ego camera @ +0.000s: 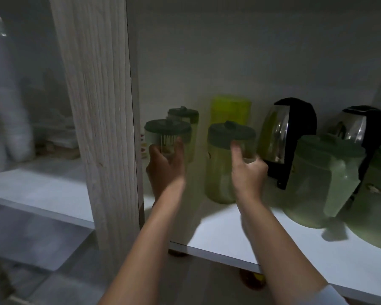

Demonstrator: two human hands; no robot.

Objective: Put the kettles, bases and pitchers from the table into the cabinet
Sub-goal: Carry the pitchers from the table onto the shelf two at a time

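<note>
2 hands [166,166] [248,167] grip pitchers [167,137] [226,164] beside cabinet edge [101,128].

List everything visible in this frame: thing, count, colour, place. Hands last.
dark-lidded pitchers: 3, clear with dark green lids, left part of the shelf; front left, one behind it, middle one
yellow-green pitcher: 1, at the back, behind the middle pitcher
kettles: 2, chrome and black, at the back right; one, one
pale green pitchers: 2, front right; one, one at the frame edge
shelf: 1, white, under all of them
cabinet door frame: 1, light wood grain, left of the opening
left hand: 1, fingers curled round the front left pitcher
right hand: 1, fingers wrapped round the middle pitcher
</note>
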